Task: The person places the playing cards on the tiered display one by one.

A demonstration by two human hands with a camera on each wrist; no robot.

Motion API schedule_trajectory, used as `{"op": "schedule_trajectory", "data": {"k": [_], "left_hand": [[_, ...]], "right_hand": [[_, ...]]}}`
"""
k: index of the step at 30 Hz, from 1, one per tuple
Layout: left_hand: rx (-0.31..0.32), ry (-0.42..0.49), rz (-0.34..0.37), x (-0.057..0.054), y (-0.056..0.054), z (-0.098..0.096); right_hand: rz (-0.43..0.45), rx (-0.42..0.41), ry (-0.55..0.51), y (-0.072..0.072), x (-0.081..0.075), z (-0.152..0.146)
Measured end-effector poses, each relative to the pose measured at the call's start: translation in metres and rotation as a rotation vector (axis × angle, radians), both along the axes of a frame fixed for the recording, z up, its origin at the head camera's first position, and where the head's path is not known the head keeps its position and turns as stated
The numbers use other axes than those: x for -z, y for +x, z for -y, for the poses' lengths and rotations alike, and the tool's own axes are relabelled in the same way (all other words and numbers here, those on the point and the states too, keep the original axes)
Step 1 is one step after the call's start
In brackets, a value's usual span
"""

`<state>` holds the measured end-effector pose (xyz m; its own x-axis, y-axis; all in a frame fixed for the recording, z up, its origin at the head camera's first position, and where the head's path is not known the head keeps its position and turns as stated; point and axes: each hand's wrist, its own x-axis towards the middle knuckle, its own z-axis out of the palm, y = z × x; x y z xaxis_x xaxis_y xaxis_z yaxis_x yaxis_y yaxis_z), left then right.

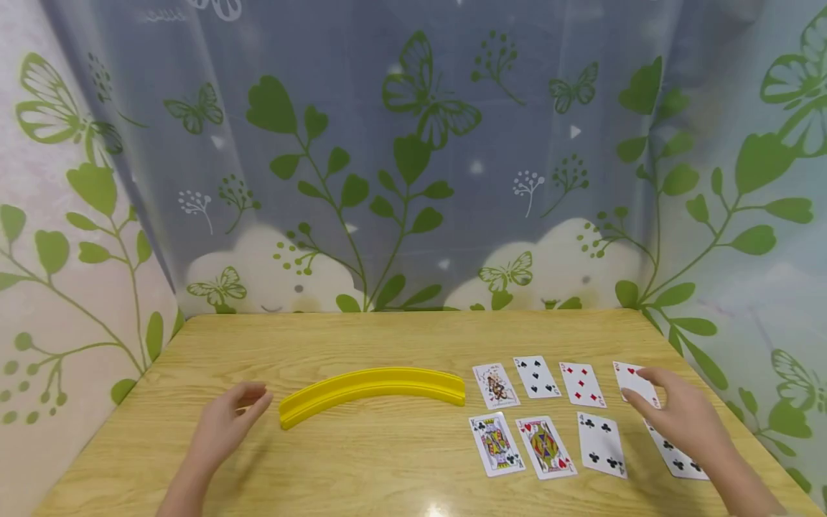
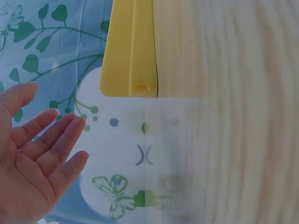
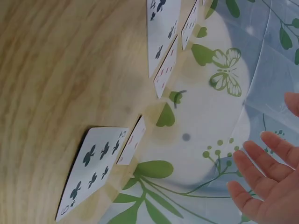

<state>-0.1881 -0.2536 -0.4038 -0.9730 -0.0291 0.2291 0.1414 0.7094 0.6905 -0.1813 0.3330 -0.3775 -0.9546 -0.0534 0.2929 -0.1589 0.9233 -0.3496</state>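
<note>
Pale wood-grained worktop (image 1: 362, 474) comes nearest the camera, backed by a blue-and-white cloth (image 1: 349, 108) printed with green leaves and butterflies. Across its middle curves a long, grooved yellow plastic rail (image 1: 375, 381). Near the rail's left end is the bare left hand (image 1: 226, 424), its grip apart and holding nothing. At the right is the bare right hand (image 1: 688, 413), thumb and fingers apart, likewise holding nothing. Beneath that grip lies a white rectangular two of hearts (image 1: 636, 383), rightmost in the back row. From the head, thumb and finger overlap this card; the right wrist view shows the fingers clear of it. That view also bares the white six of clubs (image 3: 96, 161), partly covered from the head. Only the left wrist view shows a small slot at the rail's end. Corners read "K" on the king of clubs (image 1: 496, 444), "J" on the jack of hearts (image 1: 546, 446), "4" on the four of clubs (image 1: 601, 445); the lettering on the joker (image 1: 494, 385) is too small.
</note>
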Motion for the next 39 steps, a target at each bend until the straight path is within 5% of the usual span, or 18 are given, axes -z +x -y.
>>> {"op": "schedule_trajectory", "data": {"k": [8, 16, 39], "left_hand": [[-0.005, 0.037, 0.028, 0.003, -0.007, -0.001], [0.022, 0.122, 0.138, 0.009, -0.017, -0.002], [0.143, 0.199, 0.268, 0.023, -0.024, 0.002]], "right_hand": [[-0.009, -0.002, 0.006, 0.000, 0.003, -0.009], [0.003, 0.004, -0.011, -0.001, 0.007, -0.019], [0.245, -0.082, -0.045, -0.013, 0.025, -0.066]]}}
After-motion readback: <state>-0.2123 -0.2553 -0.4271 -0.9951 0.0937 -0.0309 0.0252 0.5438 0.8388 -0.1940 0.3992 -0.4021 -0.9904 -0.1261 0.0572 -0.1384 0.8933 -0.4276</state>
